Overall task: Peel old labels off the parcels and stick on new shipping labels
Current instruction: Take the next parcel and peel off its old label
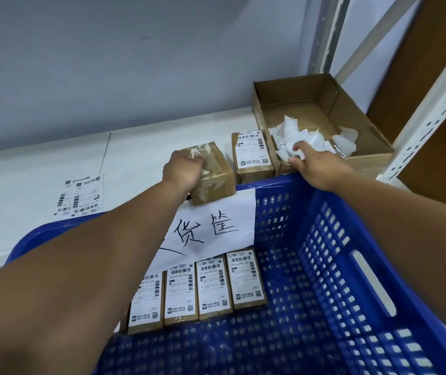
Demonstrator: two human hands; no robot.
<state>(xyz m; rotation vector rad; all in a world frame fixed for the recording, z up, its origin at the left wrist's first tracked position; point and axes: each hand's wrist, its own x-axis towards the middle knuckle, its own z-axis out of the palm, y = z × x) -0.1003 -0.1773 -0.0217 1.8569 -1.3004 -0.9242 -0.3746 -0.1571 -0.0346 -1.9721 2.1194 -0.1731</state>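
My left hand (182, 170) grips a small brown parcel (216, 174) on the white table; its top shows torn white label scraps. My right hand (315, 165) reaches over the blue basket's rim and holds a crumpled white label scrap (293, 151) at the near corner of an open cardboard box (357, 112) filled with peeled labels. Beside the gripped parcel stands another parcel (253, 155) with a full white shipping label. A sheet of fresh shipping labels (81, 196) lies on the table to the left.
A blue plastic basket (332, 266) fills the foreground, with a handwritten paper sign (213, 231) on its far wall and several labelled parcels (197, 290) in a row inside. A white metal shelf upright (430, 115) rises at the right. A grey wall stands behind the table.
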